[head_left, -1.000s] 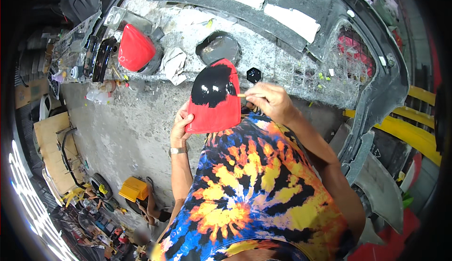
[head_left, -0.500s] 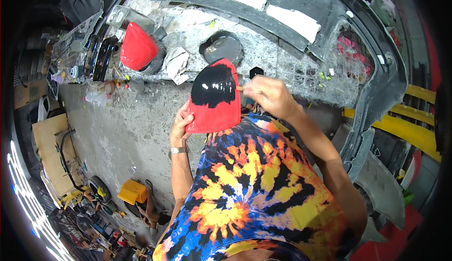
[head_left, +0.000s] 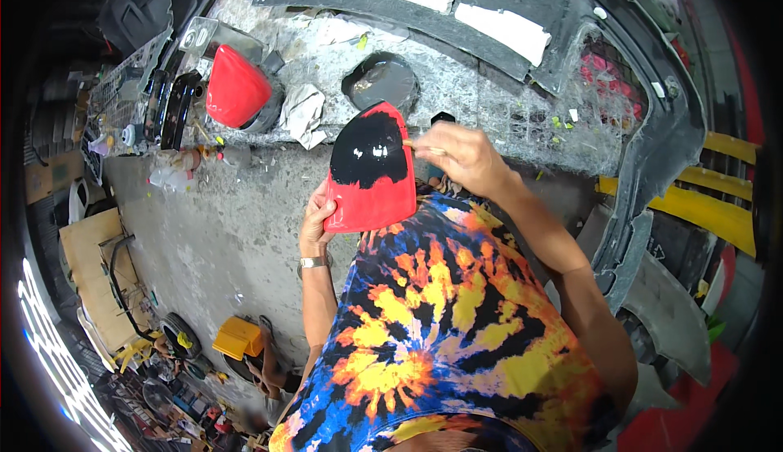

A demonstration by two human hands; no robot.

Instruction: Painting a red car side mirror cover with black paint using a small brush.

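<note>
My left hand (head_left: 316, 217) grips the lower left edge of a red curved shell (head_left: 371, 209), shaped like a car mirror cover. Glossy black coating (head_left: 367, 158) spreads over its upper part, with a ragged lower border and red showing along the rim. At the shell's right edge, my right hand (head_left: 463, 157) pinches a thin tan brush (head_left: 410, 144); its tip meets the edge of the black area. Motion blurs these fingers slightly. On the bench beyond are a black pan (head_left: 382, 87) with dark liquid residue and crumpled paper (head_left: 304, 116).
A second red shell (head_left: 238, 89) rests on the bench (head_left: 326, 57) at the left. A large dark bumper-like panel (head_left: 661, 158) curves around the right, near yellow bars (head_left: 693, 211). Another person (head_left: 269, 366) is low at the lower left, by a yellow box (head_left: 238, 338).
My right hand has shifted slightly left and up along the shell's right edge, with the brush. The left hand keeps its grip; the whole view has shifted a little.
</note>
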